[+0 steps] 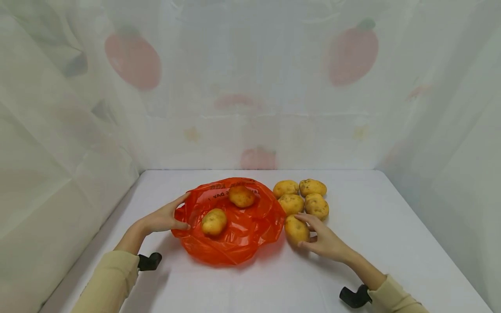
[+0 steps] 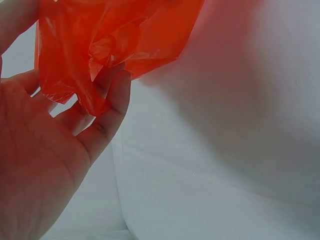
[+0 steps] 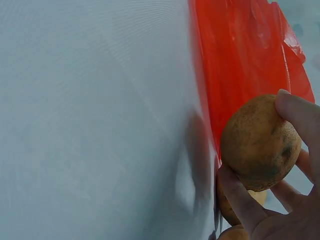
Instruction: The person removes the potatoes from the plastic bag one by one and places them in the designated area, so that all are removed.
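Note:
A red plastic bag (image 1: 219,253) lies spread wide on the table, its mouth facing up. Two potatoes are inside it, a yellow one (image 1: 214,222) near the front and a darker one (image 1: 241,196) farther back. My left hand (image 1: 166,217) holds the bag's left edge; in the left wrist view, thin red film (image 2: 70,55) hangs between thumb and fingers. Just right of the bag, my right hand (image 1: 326,241) grips another potato (image 1: 296,231) between thumb and fingers. The right wrist view shows this potato (image 3: 260,142) in front of the bag's side.
Several loose potatoes (image 1: 291,204) sit in a cluster to the right of the bag, behind my right hand. White cloth covers the table (image 1: 274,287). Pale sheets printed with faded fruit (image 1: 354,56) hang behind and on both sides.

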A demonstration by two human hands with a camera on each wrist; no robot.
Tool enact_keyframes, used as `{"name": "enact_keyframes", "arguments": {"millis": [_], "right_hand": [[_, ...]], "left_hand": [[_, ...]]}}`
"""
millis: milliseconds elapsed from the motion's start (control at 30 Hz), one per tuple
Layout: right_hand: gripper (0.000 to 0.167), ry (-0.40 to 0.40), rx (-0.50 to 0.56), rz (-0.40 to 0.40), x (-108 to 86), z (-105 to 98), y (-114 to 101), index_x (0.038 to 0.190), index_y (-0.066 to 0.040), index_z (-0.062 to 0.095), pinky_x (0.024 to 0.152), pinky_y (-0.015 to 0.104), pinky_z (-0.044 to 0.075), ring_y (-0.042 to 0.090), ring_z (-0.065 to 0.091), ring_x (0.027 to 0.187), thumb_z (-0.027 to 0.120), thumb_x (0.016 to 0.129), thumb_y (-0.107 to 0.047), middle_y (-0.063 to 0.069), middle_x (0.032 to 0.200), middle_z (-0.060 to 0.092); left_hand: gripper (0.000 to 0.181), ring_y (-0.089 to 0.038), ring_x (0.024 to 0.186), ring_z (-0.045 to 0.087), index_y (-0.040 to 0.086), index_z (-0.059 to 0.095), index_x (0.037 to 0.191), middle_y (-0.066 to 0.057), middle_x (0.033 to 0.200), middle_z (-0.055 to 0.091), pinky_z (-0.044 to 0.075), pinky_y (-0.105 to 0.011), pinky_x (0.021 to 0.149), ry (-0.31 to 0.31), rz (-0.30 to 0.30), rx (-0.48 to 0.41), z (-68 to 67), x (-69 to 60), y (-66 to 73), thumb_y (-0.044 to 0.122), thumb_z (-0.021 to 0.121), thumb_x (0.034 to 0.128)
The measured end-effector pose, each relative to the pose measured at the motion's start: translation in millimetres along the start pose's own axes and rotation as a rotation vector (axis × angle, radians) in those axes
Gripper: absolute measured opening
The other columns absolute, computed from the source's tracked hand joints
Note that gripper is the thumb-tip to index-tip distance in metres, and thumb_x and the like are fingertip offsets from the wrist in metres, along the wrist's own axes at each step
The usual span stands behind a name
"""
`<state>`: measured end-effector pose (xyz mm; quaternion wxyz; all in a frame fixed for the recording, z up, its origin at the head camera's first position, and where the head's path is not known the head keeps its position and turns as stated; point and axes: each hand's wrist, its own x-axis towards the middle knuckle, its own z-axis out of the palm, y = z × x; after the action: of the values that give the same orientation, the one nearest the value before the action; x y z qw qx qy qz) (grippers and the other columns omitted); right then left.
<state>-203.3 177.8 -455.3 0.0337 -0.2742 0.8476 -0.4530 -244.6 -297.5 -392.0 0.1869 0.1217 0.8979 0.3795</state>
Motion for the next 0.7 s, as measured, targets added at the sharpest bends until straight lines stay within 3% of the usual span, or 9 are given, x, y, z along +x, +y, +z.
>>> {"name": "enact_keyframes", "arguments": {"millis": [267,433,700], "right_hand": [[0.07,-0.033,-0.033,-0.009,2.5,6,-3,0.139,-0.013,0.038,0.077,0.022,0.052,0.034,0.044,0.121,0.072,0.078,-0.015,0.016,0.144,0.03],[0.071,-0.03,-0.117,-0.034,5.1,10,-3,0.138,-0.012,0.039,0.078,0.024,0.051,0.033,0.038,0.127,0.073,0.077,-0.015,0.015,0.144,0.032],[0.069,-0.002,-0.219,-0.1,8.5,15,-1,0.136,-0.01,0.042,0.095,0.046,0.044,0.03,0.04,0.126,0.075,0.075,-0.016,0.012,0.139,0.04]], "left_hand": [[0.099,-0.04,0.133,0.021,0.016,0.007,0.149,-0.017,0.152,0.013,0.037,-0.058,0.097,-0.002,0.01,-0.008,0.2,-0.9,0.3,0.02,0.073,0.0758],[0.099,-0.041,0.133,0.021,0.016,0.007,0.149,-0.017,0.152,0.013,0.036,-0.058,0.098,0.002,0.01,-0.006,0.4,-0.9,0.7,0.019,0.073,0.0756],[0.099,-0.041,0.132,0.023,0.016,0.008,0.149,-0.018,0.15,0.016,0.041,-0.055,0.095,0.005,0.005,-0.012,0.9,-0.1,-0.6,0.019,0.074,0.0753]]}}
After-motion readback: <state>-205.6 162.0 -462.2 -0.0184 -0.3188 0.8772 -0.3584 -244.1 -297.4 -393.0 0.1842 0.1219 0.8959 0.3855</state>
